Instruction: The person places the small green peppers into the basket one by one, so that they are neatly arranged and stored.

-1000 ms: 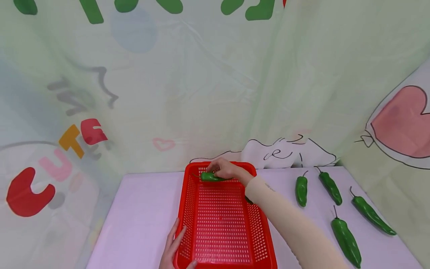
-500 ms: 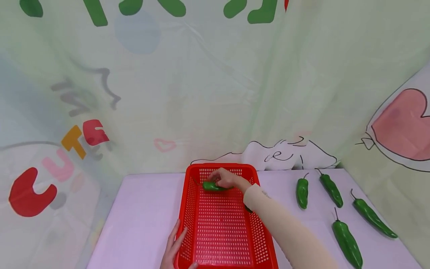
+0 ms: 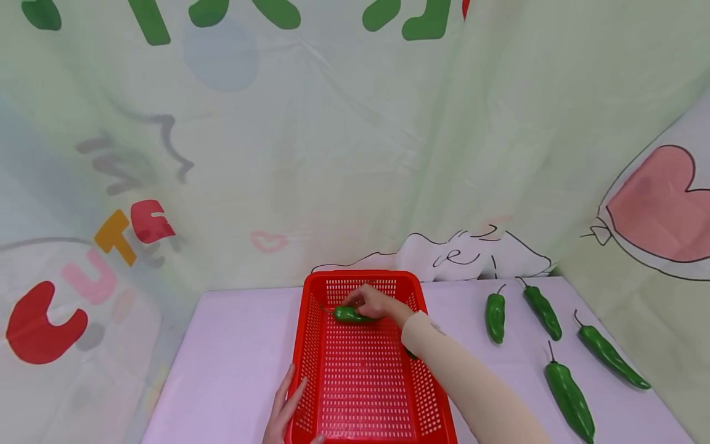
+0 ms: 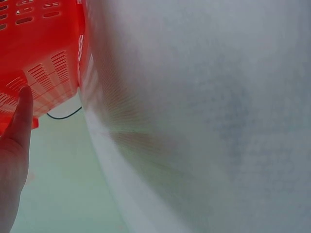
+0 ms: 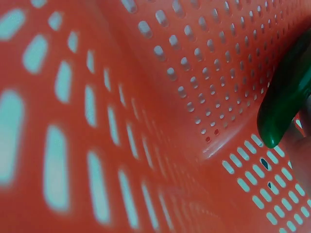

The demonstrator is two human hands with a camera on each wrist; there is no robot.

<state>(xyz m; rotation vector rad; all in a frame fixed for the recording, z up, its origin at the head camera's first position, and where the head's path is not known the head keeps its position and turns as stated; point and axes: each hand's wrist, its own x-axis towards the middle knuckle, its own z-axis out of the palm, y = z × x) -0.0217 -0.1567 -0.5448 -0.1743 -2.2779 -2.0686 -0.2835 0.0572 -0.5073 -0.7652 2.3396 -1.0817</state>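
Note:
In the head view, my right hand [image 3: 370,302] pinches a green chili pepper [image 3: 346,315] at the far end of the red basket [image 3: 297,345]. The pepper lies crosswise, its thin stem pointing left. Its smooth tip [image 5: 273,128] shows in the right wrist view, close over the perforated plastic. My left hand [image 3: 284,413] rests with straight fingers on the basket's near left rim. The left wrist view has one finger [image 4: 20,114] against the basket wall. A dark green piece [image 3: 411,354] shows by the right wall, mostly hidden by my right sleeve.
Several more green peppers lie on the pale tabletop right of the basket, among them a near one [image 3: 569,401] and a far one [image 3: 495,317]. A printed cloth [image 3: 344,154] hangs behind and around the table [image 3: 222,364].
My right hand and the pepper have come slightly down and nearer inside the basket. The left hand stays at the rim. The head view has shifted a little.

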